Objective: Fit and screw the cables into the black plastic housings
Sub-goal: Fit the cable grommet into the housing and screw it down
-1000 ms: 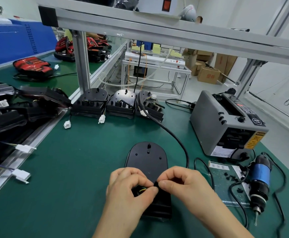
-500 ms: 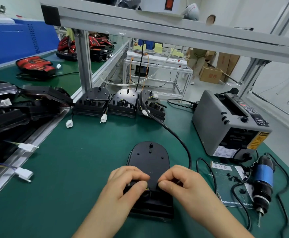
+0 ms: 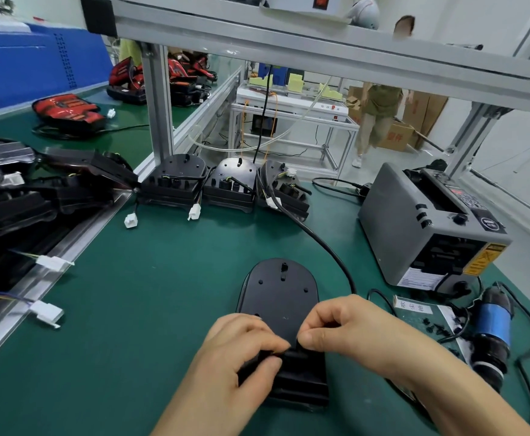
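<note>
Left hand [image 3: 241, 350] curls over the near stepped end of the housing [image 3: 281, 297], thumb and fingers gripping it. Right hand [image 3: 351, 332] meets it there, thumb and forefinger pinched on the same edge; what sits between the tips is hidden. The housing lies flat on the green table [image 3: 131, 309], front and centre. A black cable [image 3: 320, 243] arcs from behind the right hand towards three more housings [image 3: 172, 180] at the back. To the right are a grey machine [image 3: 414, 228], a blue screwdriver [image 3: 491, 328] and loose screws [image 3: 436, 325].

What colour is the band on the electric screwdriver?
Blue; the screwdriver shows best in the head view.
</note>
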`<state>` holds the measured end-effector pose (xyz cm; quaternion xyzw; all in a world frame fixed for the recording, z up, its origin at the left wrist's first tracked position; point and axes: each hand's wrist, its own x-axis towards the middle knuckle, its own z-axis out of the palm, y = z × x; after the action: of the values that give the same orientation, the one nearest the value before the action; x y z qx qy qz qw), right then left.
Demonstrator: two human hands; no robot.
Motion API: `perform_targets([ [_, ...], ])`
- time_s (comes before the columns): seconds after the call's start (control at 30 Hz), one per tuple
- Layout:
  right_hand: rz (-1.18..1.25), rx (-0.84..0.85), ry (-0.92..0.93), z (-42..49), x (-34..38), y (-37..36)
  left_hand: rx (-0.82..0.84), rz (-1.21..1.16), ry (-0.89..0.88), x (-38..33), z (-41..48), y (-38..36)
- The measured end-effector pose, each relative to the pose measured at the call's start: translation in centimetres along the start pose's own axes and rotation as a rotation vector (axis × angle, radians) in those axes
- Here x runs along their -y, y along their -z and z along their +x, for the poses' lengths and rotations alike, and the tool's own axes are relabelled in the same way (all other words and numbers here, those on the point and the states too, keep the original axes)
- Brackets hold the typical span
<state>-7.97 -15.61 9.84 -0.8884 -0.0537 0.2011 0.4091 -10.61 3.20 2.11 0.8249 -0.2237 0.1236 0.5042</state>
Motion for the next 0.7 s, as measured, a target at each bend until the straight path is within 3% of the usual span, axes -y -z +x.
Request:
perform_targets([
  [0.23,-0.008,0.026,-0.008,-0.1,0.1,-0.2,-0.026,0.098,0.100,-0.8,0.2,-1.7],
  [0.4,0.040,0.012,-0.001,-0.2,0.1,-0.3,-0.147,0.241,-0.020,-0.5,0.0,-2.4],
  [0.7,-0.046,-0.055,0.009,0.2,-0.2,-0.4,-0.225,0.208,-0.049,-0.7,0.3,-2.5],
])
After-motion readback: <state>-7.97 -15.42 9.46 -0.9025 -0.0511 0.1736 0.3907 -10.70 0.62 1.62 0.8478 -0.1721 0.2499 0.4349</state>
